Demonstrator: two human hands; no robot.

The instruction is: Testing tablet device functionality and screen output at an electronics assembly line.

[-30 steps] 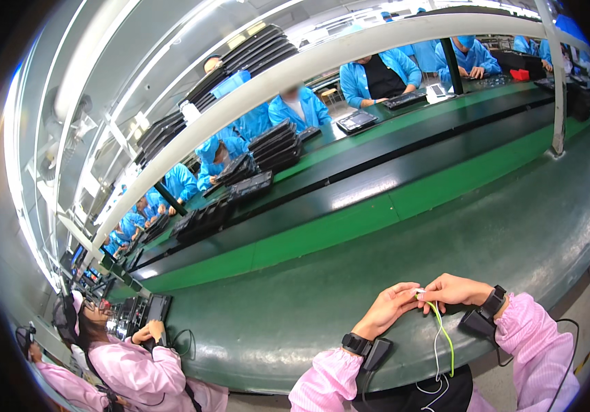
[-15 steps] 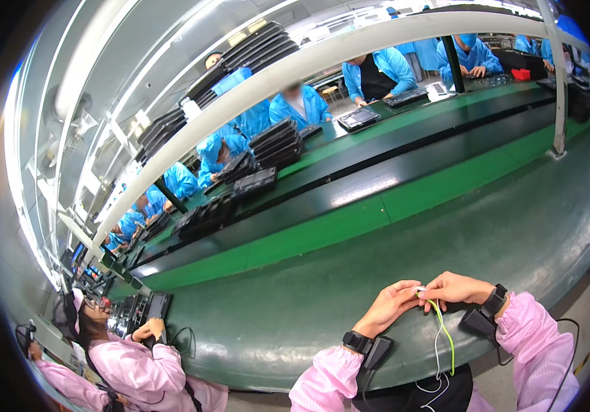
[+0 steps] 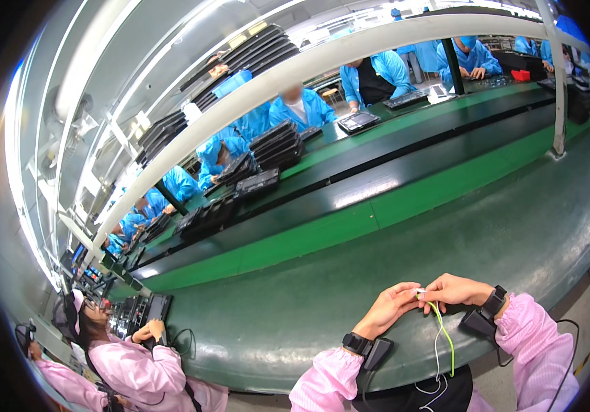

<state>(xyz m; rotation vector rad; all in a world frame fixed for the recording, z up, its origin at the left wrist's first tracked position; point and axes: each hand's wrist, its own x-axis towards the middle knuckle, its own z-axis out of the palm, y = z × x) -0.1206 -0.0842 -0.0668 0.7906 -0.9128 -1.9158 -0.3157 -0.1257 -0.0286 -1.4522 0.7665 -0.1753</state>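
My left hand (image 3: 389, 307) and my right hand (image 3: 458, 290) meet above the near edge of the green table, fingertips pinched together. Between them is a small white piece at the top of a thin cord. A yellow-green cord (image 3: 450, 347) hangs from the fingers, and beside it a thin white cord (image 3: 436, 347) drops toward my lap, where it loops. Whether the two are joined is hidden by my fingers. Both wrists carry black straps with dark boxes, below pink sleeves.
The green tabletop (image 3: 295, 309) curves around me, with a conveyor line (image 3: 350, 192) behind it. A white rail (image 3: 377, 31) crosses above. At left a person in pink (image 3: 137, 357) works by dark devices. People in blue sit across, near stacked black trays (image 3: 274, 144).
My hands stay pinched in nearly the same place, with the cords hanging as before. Across the line, a person in blue has shifted an arm slightly.
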